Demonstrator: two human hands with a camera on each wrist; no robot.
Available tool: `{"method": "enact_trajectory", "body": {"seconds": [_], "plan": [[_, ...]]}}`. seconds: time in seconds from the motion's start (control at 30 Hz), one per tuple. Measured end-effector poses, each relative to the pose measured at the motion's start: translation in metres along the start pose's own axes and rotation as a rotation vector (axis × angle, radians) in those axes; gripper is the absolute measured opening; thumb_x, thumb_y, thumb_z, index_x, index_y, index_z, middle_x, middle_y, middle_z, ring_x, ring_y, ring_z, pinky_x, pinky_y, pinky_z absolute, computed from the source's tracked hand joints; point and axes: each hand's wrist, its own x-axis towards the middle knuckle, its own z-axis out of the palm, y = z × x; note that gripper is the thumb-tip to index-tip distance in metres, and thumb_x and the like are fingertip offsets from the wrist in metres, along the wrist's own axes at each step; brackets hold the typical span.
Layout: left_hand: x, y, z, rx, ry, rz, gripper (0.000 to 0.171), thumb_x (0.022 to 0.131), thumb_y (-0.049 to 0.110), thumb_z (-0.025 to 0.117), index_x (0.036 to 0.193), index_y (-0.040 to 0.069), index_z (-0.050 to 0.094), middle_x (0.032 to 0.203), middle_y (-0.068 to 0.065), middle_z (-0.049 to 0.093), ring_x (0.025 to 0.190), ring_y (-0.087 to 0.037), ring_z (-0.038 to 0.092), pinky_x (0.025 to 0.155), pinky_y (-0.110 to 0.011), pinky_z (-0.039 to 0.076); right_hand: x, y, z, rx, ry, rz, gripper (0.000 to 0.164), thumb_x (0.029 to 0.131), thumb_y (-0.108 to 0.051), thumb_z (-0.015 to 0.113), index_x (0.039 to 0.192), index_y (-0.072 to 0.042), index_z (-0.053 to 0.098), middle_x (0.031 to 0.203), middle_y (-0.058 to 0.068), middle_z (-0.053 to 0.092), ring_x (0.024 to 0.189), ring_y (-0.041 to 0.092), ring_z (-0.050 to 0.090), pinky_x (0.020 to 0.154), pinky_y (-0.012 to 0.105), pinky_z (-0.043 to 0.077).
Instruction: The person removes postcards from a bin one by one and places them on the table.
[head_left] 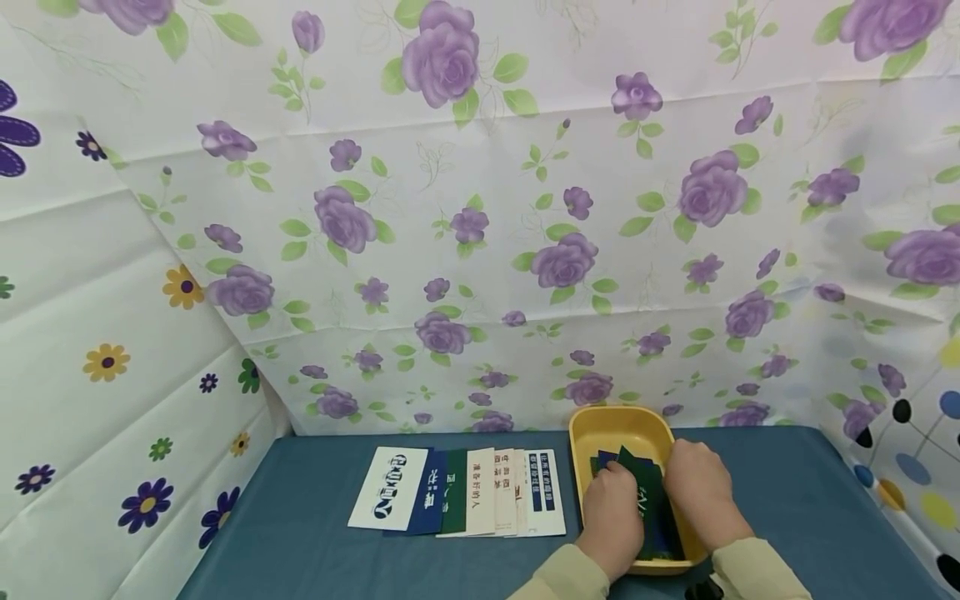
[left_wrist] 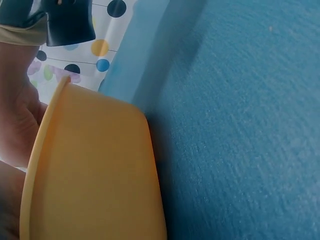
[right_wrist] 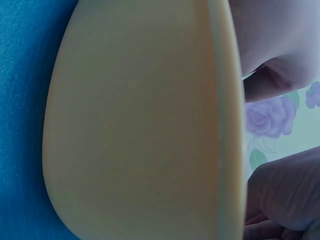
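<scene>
In the head view a yellow plastic tray (head_left: pixel 622 421) stands on the table with several dark green and blue cards in it. My left hand (head_left: pixel 613 517) reaches over its left rim and pinches a dark green card (head_left: pixel 647 483) with white lettering, tilted above the others. Across from it, my right hand (head_left: pixel 701 487) is curled at the right rim, against the cards' right edge. Its fingertips are hidden, and I cannot tell whether they grip a card. The tray's outer wall (left_wrist: pixel 100 170) fills much of the left wrist view, and likewise its wall (right_wrist: pixel 135 125) in the right wrist view.
Left of the tray lies an overlapping row of cards: a white one (head_left: pixel 390 487) with black lettering, a blue one (head_left: pixel 429 500), a green one (head_left: pixel 454 500), several cream ones and a white one (head_left: pixel 551 521) with blue blocks. A flowered cloth (head_left: pixel 480 292) hangs behind the blue-covered table (head_left: pixel 315 550).
</scene>
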Motion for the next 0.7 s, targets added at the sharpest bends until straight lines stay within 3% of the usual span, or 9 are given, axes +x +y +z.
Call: {"method": "enact_trajectory", "body": {"seconds": [0.2, 0.37, 0.5, 0.7], "plan": [[-0.001, -0.008, -0.008, -0.135, 0.045, 0.066, 0.027, 0.077, 0.019, 0.074, 0.099, 0.009, 0.061, 0.079, -0.002, 0.060, 0.070, -0.008, 0.058, 0.058, -0.022, 0.047, 0.001, 0.002, 0.002, 0.000, 0.007, -0.007, 0.009, 0.084, -0.004, 0.057, 0.082, 0.004, 0.055, 0.067, 0.014, 0.053, 0.054, 0.027, 0.053, 0.044, 0.041, 0.045], [-0.003, -0.017, -0.015, -0.243, 0.138, 0.087, 0.016, 0.077, 0.010, 0.070, 0.088, 0.014, 0.060, 0.073, 0.002, 0.057, 0.068, -0.006, 0.056, 0.055, -0.019, 0.045, 0.001, 0.003, 0.004, 0.007, 0.014, -0.015, 0.008, 0.082, -0.004, 0.058, 0.081, 0.003, 0.055, 0.066, 0.013, 0.052, 0.052, 0.026, 0.051, 0.044, 0.040, 0.045], [-0.006, -0.025, -0.023, -0.386, 0.186, 0.078, 0.015, 0.078, 0.007, 0.069, 0.089, 0.015, 0.063, 0.073, 0.008, 0.057, 0.068, -0.002, 0.055, 0.055, -0.018, 0.044, 0.001, 0.003, 0.005, 0.012, 0.023, -0.018, 0.009, 0.082, -0.004, 0.058, 0.080, 0.003, 0.055, 0.065, 0.013, 0.051, 0.051, 0.025, 0.051, 0.044, 0.041, 0.045], [-0.008, -0.038, -0.042, -0.631, 0.215, 0.069, 0.010, 0.089, 0.011, 0.060, 0.098, 0.014, 0.065, 0.082, 0.009, 0.061, 0.075, 0.001, 0.055, 0.062, -0.020, 0.046, 0.000, 0.001, 0.003, 0.019, 0.022, -0.014, 0.011, 0.083, -0.006, 0.058, 0.076, 0.003, 0.055, 0.063, 0.012, 0.051, 0.050, 0.022, 0.050, 0.044, 0.040, 0.045]]}}
